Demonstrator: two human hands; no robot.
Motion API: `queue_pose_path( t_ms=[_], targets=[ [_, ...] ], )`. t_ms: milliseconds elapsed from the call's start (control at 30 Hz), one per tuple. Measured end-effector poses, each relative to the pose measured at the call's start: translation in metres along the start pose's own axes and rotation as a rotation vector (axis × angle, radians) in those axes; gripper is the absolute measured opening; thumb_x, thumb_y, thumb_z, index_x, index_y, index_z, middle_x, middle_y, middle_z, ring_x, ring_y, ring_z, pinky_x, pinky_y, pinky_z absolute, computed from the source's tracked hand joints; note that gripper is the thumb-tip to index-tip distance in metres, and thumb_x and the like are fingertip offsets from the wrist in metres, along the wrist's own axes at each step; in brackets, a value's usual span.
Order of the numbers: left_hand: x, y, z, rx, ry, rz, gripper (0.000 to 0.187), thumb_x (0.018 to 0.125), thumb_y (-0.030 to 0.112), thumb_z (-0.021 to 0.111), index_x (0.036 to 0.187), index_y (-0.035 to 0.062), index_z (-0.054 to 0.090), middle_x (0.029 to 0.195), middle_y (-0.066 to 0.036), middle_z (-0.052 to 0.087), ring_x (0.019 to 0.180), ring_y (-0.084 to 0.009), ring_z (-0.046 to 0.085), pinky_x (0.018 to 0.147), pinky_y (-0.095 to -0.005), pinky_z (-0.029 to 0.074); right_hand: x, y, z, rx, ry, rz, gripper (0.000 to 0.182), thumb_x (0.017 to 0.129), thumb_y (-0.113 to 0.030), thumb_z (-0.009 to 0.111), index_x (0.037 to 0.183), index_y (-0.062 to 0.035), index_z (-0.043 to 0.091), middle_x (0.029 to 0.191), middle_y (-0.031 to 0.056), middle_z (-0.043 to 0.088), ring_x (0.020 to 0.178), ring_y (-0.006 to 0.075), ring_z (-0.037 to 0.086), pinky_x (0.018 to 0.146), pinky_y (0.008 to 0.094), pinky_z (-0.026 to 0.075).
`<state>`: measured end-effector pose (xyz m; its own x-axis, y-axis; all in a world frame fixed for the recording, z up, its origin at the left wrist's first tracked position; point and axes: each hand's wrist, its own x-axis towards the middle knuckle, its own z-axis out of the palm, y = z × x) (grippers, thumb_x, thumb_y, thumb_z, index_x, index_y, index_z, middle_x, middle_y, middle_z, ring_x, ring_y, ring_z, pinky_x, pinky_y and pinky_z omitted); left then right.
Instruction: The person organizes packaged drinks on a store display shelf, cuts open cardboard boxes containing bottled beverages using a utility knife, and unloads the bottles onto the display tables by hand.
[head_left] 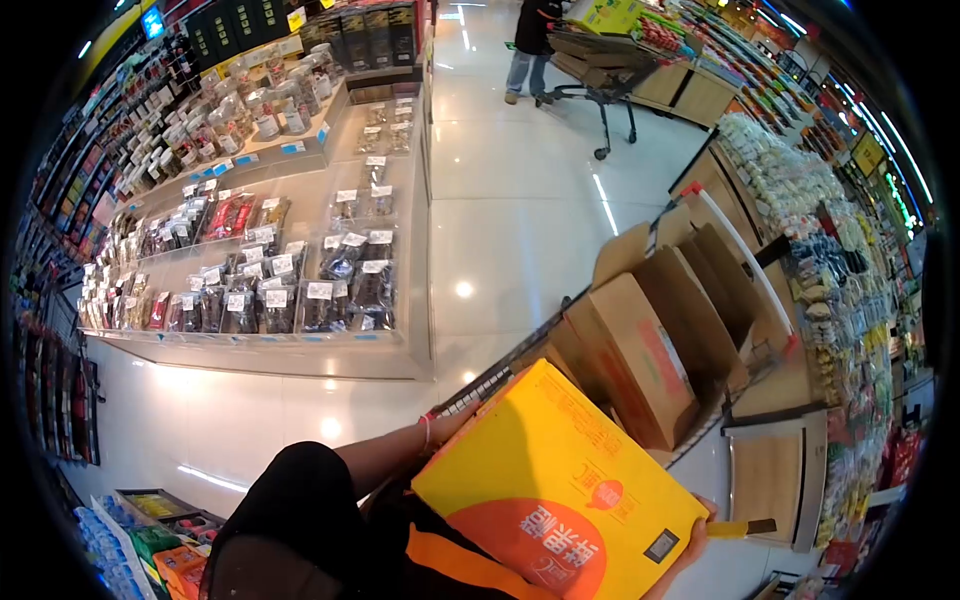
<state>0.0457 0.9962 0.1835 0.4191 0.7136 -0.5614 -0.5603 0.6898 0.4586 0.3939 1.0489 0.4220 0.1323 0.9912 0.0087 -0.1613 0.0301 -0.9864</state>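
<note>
A large yellow cardboard carton [560, 450] with an orange circle and printed characters fills the lower middle, tilted in front of my body. My left hand [452, 428] is at its left edge, with the fingers mostly hidden behind the box. My right hand [690, 552] grips the lower right edge, partly covered by the carton. A yellow strip with a dark end [742, 528] sticks out beside that hand. Just beyond the carton, a shopping cart [490, 385] carries opened brown cardboard boxes [640, 365].
On the left stands a display counter [385, 355] with bagged dry goods [270, 270] and jars [265, 115]. Packaged goods [840, 260] line the right-hand shelf. Farther up the aisle, a person [530, 50] stands by another loaded cart [600, 85]. Shiny tiled floor [500, 230] runs between them.
</note>
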Motion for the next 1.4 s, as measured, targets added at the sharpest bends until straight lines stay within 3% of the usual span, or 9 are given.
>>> queue_pose_path(
  t_ms=[100,600,800,867,1000,1067,1133,1233,1400],
  targets=[
    [0.000,0.006,0.000,0.075,0.005,-0.020,0.073,0.090,0.064,0.020,0.132,0.0095,0.046,0.121,-0.010,0.058,0.104,-0.0186,0.059,0.091,-0.0316,0.045,0.002,0.022,-0.047,0.105,-0.125,-0.059,0.043,0.078,-0.035,0.058,0.100,0.0005,0.049,0.094,0.0167,0.054,0.086,0.0237,0.054,0.080,0.0355,0.043],
    [0.014,0.040,0.034,0.665,0.339,0.084,0.084,0.084,0.073,0.026,0.120,0.0035,0.058,0.116,-0.015,0.060,0.105,-0.0251,0.059,0.089,-0.0335,0.043,-0.011,0.035,-0.115,0.224,0.028,-0.126,0.039,0.081,-0.035,0.060,0.095,-0.0005,0.048,0.093,0.0140,0.055,0.088,0.0216,0.054,0.083,0.0333,0.043],
    [0.004,0.071,0.097,0.838,0.384,-0.040,0.063,0.093,0.053,0.037,0.119,0.0001,0.057,0.110,-0.011,0.062,0.095,-0.0183,0.061,0.086,-0.0302,0.046,-0.022,0.009,-0.139,0.247,0.075,0.006,0.021,0.093,-0.027,0.047,0.097,-0.0068,0.044,0.094,0.0060,0.054,0.089,0.0165,0.054,0.082,0.0287,0.043],
    [0.011,0.061,0.099,0.523,0.329,0.110,0.077,0.086,0.066,0.039,0.114,-0.0027,0.060,0.104,-0.018,0.064,0.097,-0.0246,0.061,0.088,-0.0322,0.044,-0.024,0.000,-0.134,0.140,0.141,0.044,0.030,0.096,-0.030,0.039,0.098,-0.0012,0.048,0.097,0.0105,0.055,0.090,0.0178,0.054,0.082,0.0285,0.042],
    [0.009,0.041,0.080,0.493,0.435,0.358,0.071,0.088,0.059,0.043,0.116,-0.0048,0.057,0.103,-0.016,0.065,0.089,-0.0212,0.063,0.081,-0.0300,0.047,-0.012,0.001,-0.131,0.042,0.090,-0.020,0.035,0.097,-0.033,0.035,0.100,-0.0015,0.049,0.097,0.0108,0.055,0.090,0.0192,0.054,0.083,0.0298,0.043],
    [-0.010,0.050,0.087,0.643,0.461,0.370,0.072,0.088,0.059,0.044,0.113,-0.0068,0.058,0.100,-0.015,0.065,0.085,-0.0204,0.063,0.078,-0.0297,0.048,-0.018,-0.003,-0.129,0.175,0.049,0.006,0.035,0.098,-0.033,0.034,0.100,-0.0019,0.051,0.098,0.0114,0.055,0.092,0.0206,0.055,0.084,0.0317,0.044],
    [-0.019,0.058,0.078,0.434,0.332,0.304,0.071,0.088,0.058,0.045,0.109,-0.0079,0.059,0.096,-0.016,0.065,0.085,-0.0204,0.061,0.078,-0.0304,0.047,-0.024,0.001,-0.129,0.193,0.076,-0.011,0.035,0.098,-0.033,0.034,0.099,-0.0021,0.051,0.098,0.0115,0.056,0.091,0.0216,0.055,0.084,0.0326,0.044],
    [-0.043,0.106,0.086,0.763,0.510,0.437,0.070,0.085,0.062,0.046,0.099,-0.0052,0.061,0.084,-0.011,0.064,0.077,-0.0154,0.060,0.070,-0.0292,0.047,-0.022,0.016,-0.110,0.317,0.131,-0.050,0.036,0.098,-0.034,0.034,0.097,-0.0029,0.052,0.097,0.0116,0.056,0.090,0.0231,0.056,0.083,0.0343,0.046],
    [-0.118,0.193,0.179,1.223,0.657,0.635,0.063,0.085,0.056,0.052,0.093,-0.0058,0.062,0.077,-0.017,0.064,0.072,-0.0223,0.062,0.069,-0.0329,0.047,-0.005,0.045,-0.057,0.680,0.290,0.130,0.031,0.097,-0.036,0.038,0.099,-0.0074,0.050,0.095,0.0091,0.058,0.087,0.0231,0.058,0.080,0.0362,0.049]
  ],
)
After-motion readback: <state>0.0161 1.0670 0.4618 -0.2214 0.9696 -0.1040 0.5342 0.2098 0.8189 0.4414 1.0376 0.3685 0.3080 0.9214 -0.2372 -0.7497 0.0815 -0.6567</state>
